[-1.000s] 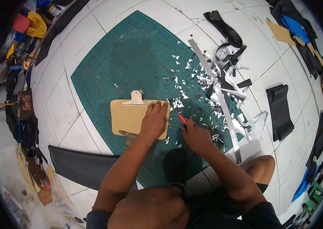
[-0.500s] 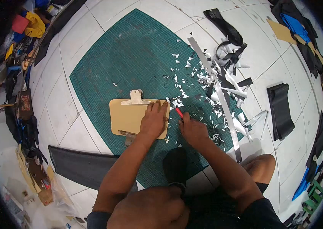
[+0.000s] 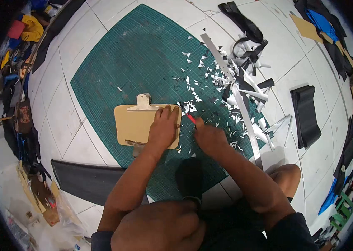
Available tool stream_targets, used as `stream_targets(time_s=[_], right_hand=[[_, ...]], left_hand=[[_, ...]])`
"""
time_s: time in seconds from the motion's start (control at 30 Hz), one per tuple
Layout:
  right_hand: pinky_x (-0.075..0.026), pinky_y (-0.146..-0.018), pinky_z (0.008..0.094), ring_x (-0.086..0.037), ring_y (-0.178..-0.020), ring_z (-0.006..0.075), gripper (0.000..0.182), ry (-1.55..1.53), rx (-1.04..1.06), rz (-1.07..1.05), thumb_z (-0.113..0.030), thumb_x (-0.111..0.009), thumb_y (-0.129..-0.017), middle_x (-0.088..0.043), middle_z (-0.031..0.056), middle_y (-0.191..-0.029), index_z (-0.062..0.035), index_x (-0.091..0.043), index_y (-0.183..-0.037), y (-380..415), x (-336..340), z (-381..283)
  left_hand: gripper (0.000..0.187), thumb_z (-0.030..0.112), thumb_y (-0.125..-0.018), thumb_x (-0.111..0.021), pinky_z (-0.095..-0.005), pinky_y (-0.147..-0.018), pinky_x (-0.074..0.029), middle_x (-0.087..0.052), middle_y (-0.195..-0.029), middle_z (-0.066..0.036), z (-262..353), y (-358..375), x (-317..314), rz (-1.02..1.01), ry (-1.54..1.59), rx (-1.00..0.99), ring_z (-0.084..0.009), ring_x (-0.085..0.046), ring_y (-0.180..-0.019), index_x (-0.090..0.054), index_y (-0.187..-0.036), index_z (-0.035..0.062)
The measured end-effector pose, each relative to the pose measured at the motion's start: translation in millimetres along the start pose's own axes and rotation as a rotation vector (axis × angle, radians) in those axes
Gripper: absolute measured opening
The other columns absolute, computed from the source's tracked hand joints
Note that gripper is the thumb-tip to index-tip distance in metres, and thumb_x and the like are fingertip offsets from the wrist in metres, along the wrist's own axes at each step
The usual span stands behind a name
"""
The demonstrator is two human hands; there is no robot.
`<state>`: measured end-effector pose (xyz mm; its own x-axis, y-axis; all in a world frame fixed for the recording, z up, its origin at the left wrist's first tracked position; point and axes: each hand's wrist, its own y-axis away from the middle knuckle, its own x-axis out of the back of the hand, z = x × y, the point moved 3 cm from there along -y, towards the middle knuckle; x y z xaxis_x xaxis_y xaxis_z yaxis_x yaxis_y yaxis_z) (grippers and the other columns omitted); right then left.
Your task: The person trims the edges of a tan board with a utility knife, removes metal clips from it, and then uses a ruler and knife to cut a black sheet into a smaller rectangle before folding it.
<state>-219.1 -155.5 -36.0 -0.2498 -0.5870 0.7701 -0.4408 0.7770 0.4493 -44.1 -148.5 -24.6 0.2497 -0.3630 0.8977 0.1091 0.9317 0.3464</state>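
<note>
Board (image 3: 132,125): plain tan, matte, roughly rectangular, corners rounded. It lies flat on the green mat (image 3: 134,54), toward the mat's near side and in front of the person. A pale metal clip (image 3: 143,102) bites its far edge, right of that edge's left corner. A second, duller clip (image 3: 137,147) sits at the near edge, partly behind the left forearm. The tan face looks even in tone where it shows; the right part is covered by the hand.

Left hand (image 3: 164,125): palm down on the right part of the board, fingers stretched toward the far edge. Its grip is spread flat, not clamped round anything.

Right hand (image 3: 210,136): grip closed round a red cutter (image 3: 191,119), low over the mat, just right of the board. The cutter's slim end points at the board's far right corner; I cannot tell whether it touches.

Surroundings: white and black scraps (image 3: 191,94) litter the mat's right half, many of them small and pointed. A long grey strip (image 3: 243,106) runs among them. Farther right, a folded black sheet (image 3: 306,117) lies on the tiled floor (image 3: 68,125).
</note>
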Motion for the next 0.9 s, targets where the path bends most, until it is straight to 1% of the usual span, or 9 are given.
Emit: stream_targets(time_s=[0.1, 0.2, 0.37, 0.47, 0.53, 0.67, 0.77, 0.87, 0.9], right_hand=[[-0.056, -0.065, 0.0527, -0.07, -0.073, 0.0408, 0.024, 0.004, 0.007, -0.007, -0.026, -0.049, -0.098, -0.069, 0.0222, -0.079, -0.0045, -0.042, -0.107, 15.7, 0.0, 6.9], [-0.056, -0.064, 0.0532, -0.069, -0.072, 0.0416, 0.026, -0.021, -0.029, 0.003, -0.028, -0.05, -0.099, -0.068, 0.0226, -0.078, -0.0041, -0.042, -0.106, 15.1, 11.7, 6.0], [-0.054, -0.062, 0.0531, -0.069, -0.073, 0.0427, 0.03, -0.138, -0.038, 0.049, -0.032, -0.053, -0.1, -0.067, 0.0222, -0.076, -0.0038, -0.044, -0.106, 34.3, 33.3, 1.6], [-0.052, -0.059, 0.0463, -0.069, -0.068, 0.0347, 0.031, -0.295, -0.103, 0.137, -0.033, -0.054, -0.1, -0.067, 0.0189, -0.079, -0.0045, -0.045, -0.107, 12.8, 17.3, 7.5], [-0.052, -0.064, 0.0472, -0.068, -0.071, 0.0364, 0.036, -0.566, -0.039, 0.145, -0.038, -0.051, -0.101, -0.066, 0.0208, -0.08, -0.0037, -0.044, -0.11, -10.8, 3.7, 3.8], [-0.05, -0.066, 0.0454, -0.066, -0.071, 0.0387, 0.035, -0.942, -0.05, 0.01, -0.038, -0.051, -0.102, -0.063, 0.019, -0.079, -0.0051, -0.045, -0.11, -48.9, -1.4, -8.7], [-0.05, -0.067, 0.0454, -0.067, -0.072, 0.0353, 0.033, -0.915, -0.013, 0.033, -0.036, -0.053, -0.101, -0.064, 0.0171, -0.08, -0.0055, -0.045, -0.111, -66.6, -7.0, 0.3], [-0.049, -0.06, 0.0301, -0.06, -0.066, 0.0133, 0.033, -0.51, -0.053, 0.376, -0.035, -0.055, -0.101, -0.065, 0.0088, -0.093, -0.0055, -0.048, -0.112, -59.1, 17.5, 9.4], [-0.049, -0.06, 0.0329, -0.061, -0.067, 0.0158, 0.033, -0.571, -0.084, 0.412, -0.035, -0.056, -0.101, -0.063, 0.0099, -0.094, -0.0043, -0.048, -0.11, -54.1, 22.3, 11.7]], left_hand=[[0.067, 0.02, -0.083, -0.074, -0.0438, -0.105, -0.046, -0.043, -0.146, -0.017, -1.8, -1.3, 5.0, 0.056, 0.024, -0.014, -0.038, -0.041, -0.134, -0.046, -0.143, 0.0103], [0.068, 0.019, -0.088, -0.069, -0.0455, -0.103, -0.047, -0.042, -0.146, -0.015, -1.2, -3.2, 4.4, 0.001, -0.055, 0.01, -0.0374, -0.039, -0.134, -0.039, -0.148, 0.0142], [0.065, 0.021, -0.086, -0.069, -0.0456, -0.102, -0.048, -0.044, -0.144, -0.015, -6.7, 0.8, 0.1, 0.099, 0.006, -0.029, -0.0382, -0.04, -0.134, -0.043, -0.146, 0.0142], [0.063, 0.022, -0.086, -0.07, -0.0459, -0.103, -0.047, -0.045, -0.143, -0.016, -8.0, 5.6, -4.4, 0.191, 0.033, -0.058, -0.0387, -0.041, -0.133, -0.046, -0.144, 0.0139], [0.062, 0.023, -0.086, -0.071, -0.046, -0.104, -0.045, -0.045, -0.142, -0.018, -9.9, 9.6, -2.6, 0.216, 0.079, -0.048, -0.0393, -0.042, -0.132, -0.047, -0.143, 0.0139], [0.064, 0.024, -0.082, -0.074, -0.0445, -0.103, -0.045, -0.047, -0.138, -0.021, -31.6, 11.0, 5.6, 0.496, 0.057, 0.119, -0.0394, -0.046, -0.127, -0.05, -0.14, 0.0144], [0.065, 0.024, -0.08, -0.077, -0.0456, -0.102, -0.045, -0.044, -0.139, -0.022, -47.2, 3.4, 20.8, 0.523, -0.05, 0.234, -0.0401, -0.048, -0.124, -0.051, -0.139, 0.0151], [0.069, 0.022, -0.078, -0.08, -0.0466, -0.102, -0.045, -0.041, -0.142, -0.021, -62.8, -0.6, 18.4, 0.431, 0.098, 0.264, -0.0404, -0.047, -0.126, -0.051, -0.14, 0.0157], [0.07, 0.021, -0.077, -0.081, -0.0468, -0.103, -0.045, -0.041, -0.143, -0.021, -66.5, -1.6, 19.0, 0.423, 0.12, 0.259, -0.0402, -0.047, -0.127, -0.051, -0.14, 0.0159]])
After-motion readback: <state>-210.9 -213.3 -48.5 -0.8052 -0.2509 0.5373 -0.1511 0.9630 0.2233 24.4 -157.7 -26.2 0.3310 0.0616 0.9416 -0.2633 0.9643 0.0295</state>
